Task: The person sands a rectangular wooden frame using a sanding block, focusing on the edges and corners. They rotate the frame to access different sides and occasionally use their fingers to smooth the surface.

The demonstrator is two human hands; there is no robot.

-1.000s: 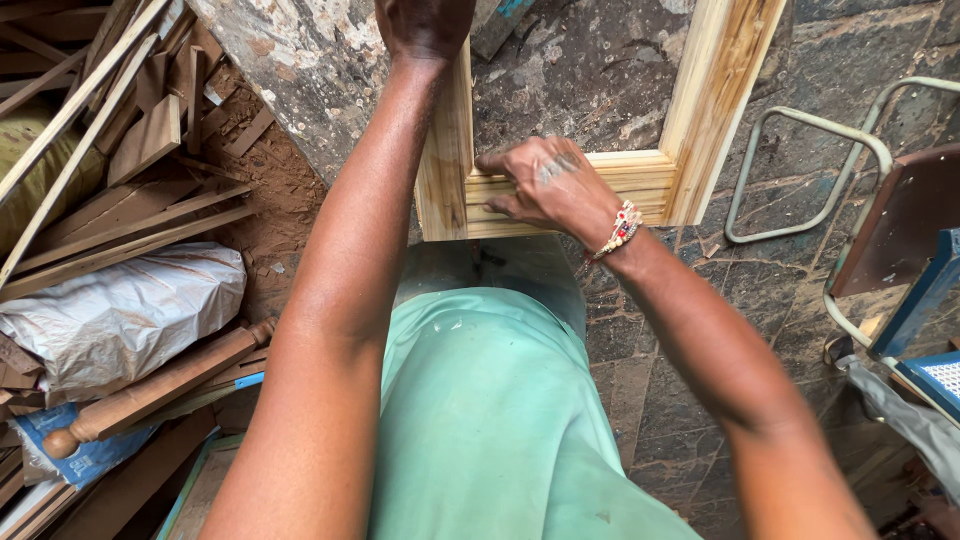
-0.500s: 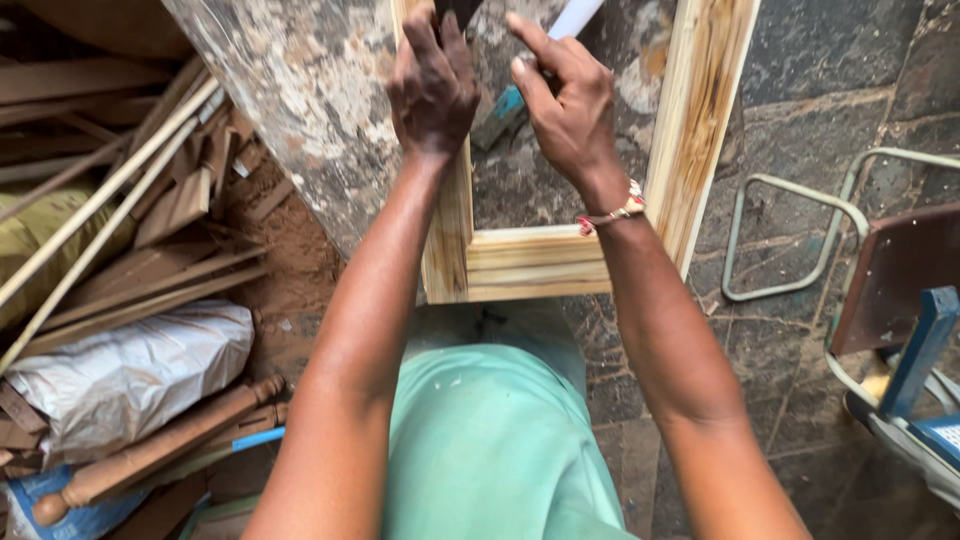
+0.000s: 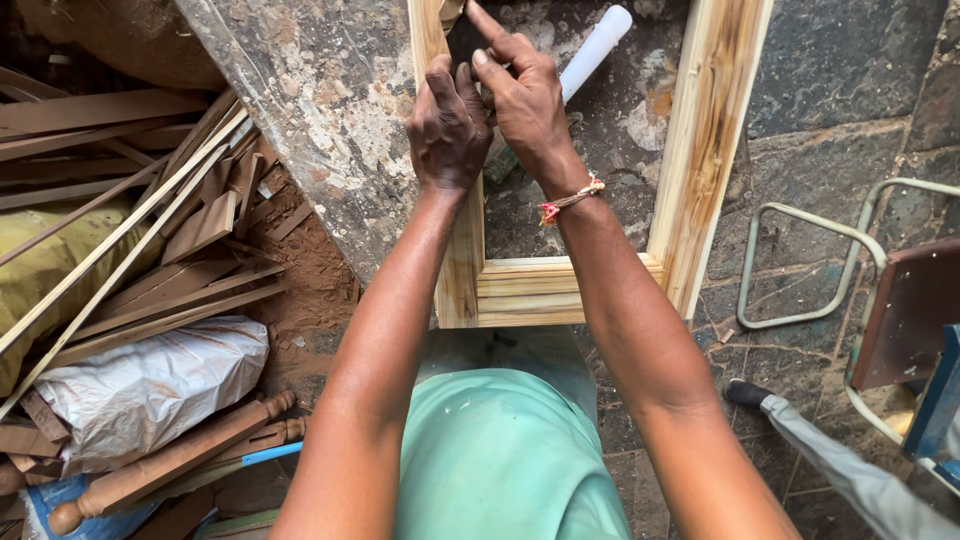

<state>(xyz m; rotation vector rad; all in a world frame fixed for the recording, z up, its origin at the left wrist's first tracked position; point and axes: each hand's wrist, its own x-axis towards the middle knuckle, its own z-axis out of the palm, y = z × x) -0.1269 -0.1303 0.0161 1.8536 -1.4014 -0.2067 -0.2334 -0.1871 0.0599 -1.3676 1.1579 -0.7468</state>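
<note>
Hands meet at the frame's left rail: my left hand (image 3: 447,130) is curled over the rail, fingers together and pressed on the wood, and my right hand (image 3: 520,95) is touching it from the right, fingers bunched, the forefinger stretched up; whether they pinch anything I cannot tell. The frame (image 3: 700,160) is pale wood and lies on the stone floor (image 3: 850,80), its near corner just in front of my knees. A white tube (image 3: 597,47) lies inside the frame, just past my right hand. A red and white bracelet (image 3: 567,201) sits on my right wrist.

To my left, a white crumpled bag (image 3: 150,385) lies among wood offcuts (image 3: 150,250), with a yellow sack (image 3: 45,270) beyond it and a turned wooden leg (image 3: 170,462) nearer me. A bent metal rod frame (image 3: 800,270) lies on the floor to my right.
</note>
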